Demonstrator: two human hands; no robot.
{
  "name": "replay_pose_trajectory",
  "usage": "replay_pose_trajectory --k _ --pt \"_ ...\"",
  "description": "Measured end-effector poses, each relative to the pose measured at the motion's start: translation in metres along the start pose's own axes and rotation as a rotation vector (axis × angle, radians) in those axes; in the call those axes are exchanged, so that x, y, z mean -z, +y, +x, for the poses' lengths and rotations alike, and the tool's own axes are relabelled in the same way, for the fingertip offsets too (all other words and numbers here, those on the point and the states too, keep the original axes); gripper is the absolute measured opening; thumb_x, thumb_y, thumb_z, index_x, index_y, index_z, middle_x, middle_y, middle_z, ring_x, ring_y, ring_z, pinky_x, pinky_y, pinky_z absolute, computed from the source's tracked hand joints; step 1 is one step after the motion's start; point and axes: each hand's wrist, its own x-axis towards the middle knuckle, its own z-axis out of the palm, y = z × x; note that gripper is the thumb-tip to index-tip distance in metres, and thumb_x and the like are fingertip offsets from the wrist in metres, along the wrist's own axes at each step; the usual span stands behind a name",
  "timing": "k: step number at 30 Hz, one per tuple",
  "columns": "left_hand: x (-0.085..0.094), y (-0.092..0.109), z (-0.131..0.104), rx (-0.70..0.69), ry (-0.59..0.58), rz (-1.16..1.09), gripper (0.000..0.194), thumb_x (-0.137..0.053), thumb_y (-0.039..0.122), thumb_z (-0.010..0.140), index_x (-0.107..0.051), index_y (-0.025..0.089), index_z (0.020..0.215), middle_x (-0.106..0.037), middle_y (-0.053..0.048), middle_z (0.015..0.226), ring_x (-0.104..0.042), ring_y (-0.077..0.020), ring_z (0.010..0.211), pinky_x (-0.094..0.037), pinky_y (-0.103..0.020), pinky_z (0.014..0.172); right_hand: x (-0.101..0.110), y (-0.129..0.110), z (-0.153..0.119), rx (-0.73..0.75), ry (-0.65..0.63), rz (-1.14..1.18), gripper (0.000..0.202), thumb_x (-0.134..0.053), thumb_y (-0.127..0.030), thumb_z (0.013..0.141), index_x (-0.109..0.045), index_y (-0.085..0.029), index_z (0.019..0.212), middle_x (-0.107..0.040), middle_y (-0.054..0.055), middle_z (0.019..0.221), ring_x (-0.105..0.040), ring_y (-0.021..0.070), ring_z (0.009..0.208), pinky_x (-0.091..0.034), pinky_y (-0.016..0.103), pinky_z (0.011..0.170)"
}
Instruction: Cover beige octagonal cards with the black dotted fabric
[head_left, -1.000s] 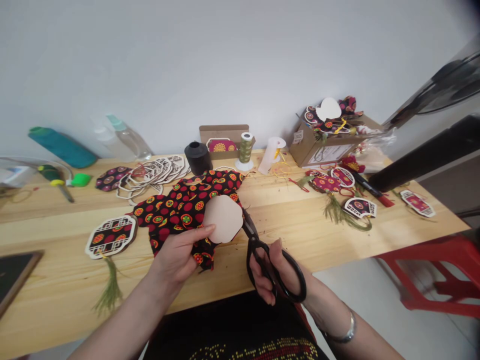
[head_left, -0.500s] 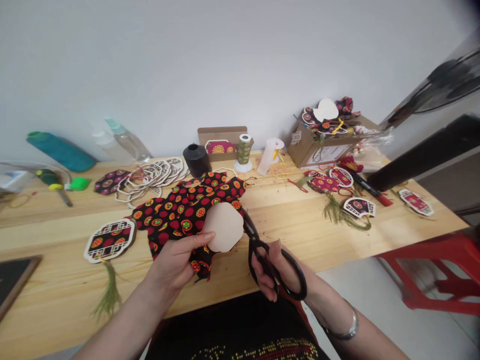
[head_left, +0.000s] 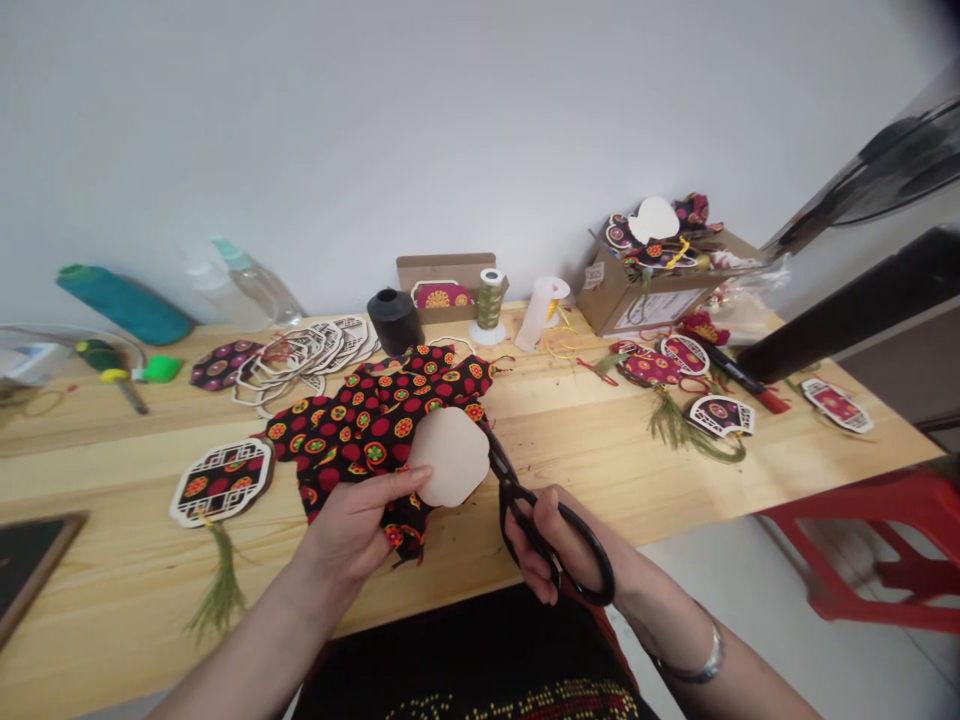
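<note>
Between thumb and fingers, my left hand (head_left: 358, 525) pinches a pale, scallop-edged card template (head_left: 452, 460) together with black fabric (head_left: 352, 430) patterned in red and orange. The cloth spreads out behind the card and hangs below it. Black-handled scissors (head_left: 517, 490) are in my right hand (head_left: 555, 545), thumb and fingers through the loops. Their blades point up and left along the right edge of the card, where the cloth shows. How far the blades are apart is hard to make out. Left of the cloth lies a framed ornament (head_left: 223, 482) with a green tassel (head_left: 217, 580).
Pale lattice frames (head_left: 300, 360) lie in a pile behind the cloth, near a black thread cone (head_left: 395, 322) and a green thread spool (head_left: 490, 308). A cardboard box (head_left: 652, 290) of ornaments stands back right; more tasselled pieces (head_left: 721, 415) lie before it. A red stool (head_left: 885, 550) is at right.
Both hands, the card and the scissors keep nearly the same places. The whole view has shifted very slightly; the scissor blades look a little closer together along the card's edge.
</note>
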Motion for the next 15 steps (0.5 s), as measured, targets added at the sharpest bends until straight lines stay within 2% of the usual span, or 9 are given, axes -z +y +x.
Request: replay_pose_trajectory --k 6,12,15 --pt "0.0044 -0.0025 0.0049 0.016 -0.033 -0.001 0.016 -0.064 -0.004 0.066 -0.073 0.009 0.067 -0.076 -0.010 0.070 -0.073 -0.0239 0.065 -0.062 -0.030 0.065 0.0020 -0.0009 -0.0005 -0.047 0.019 -0.055 0.063 -0.031 -0.077 0.082 -0.044 -0.018 0.063 -0.039 -0.007 0.044 -0.044 0.0066 0.035 -0.034 0.017 0.033" --pt "0.0091 -0.0058 0.0090 -0.016 -0.049 -0.002 0.010 -0.070 0.002 0.061 -0.074 0.007 0.068 -0.076 -0.011 0.072 -0.073 -0.0245 0.067 -0.062 -0.029 0.064 0.0042 -0.0052 -0.0018 0.019 0.012 -0.084 0.061 -0.038 -0.073 0.083 -0.042 -0.018 0.058 -0.040 -0.006 0.042 -0.042 0.0055 0.033 -0.029 0.016 0.031" --pt "0.0088 -0.0054 0.0086 -0.018 -0.038 0.003 0.010 -0.071 0.001 0.058 -0.074 0.007 0.066 -0.076 -0.010 0.068 -0.072 -0.0233 0.064 -0.061 -0.027 0.062 0.0063 -0.0037 -0.0024 -0.005 0.021 -0.086 0.059 -0.041 -0.072 0.083 -0.040 -0.019 0.058 -0.039 -0.006 0.041 -0.040 0.0054 0.031 -0.028 0.016 0.030"
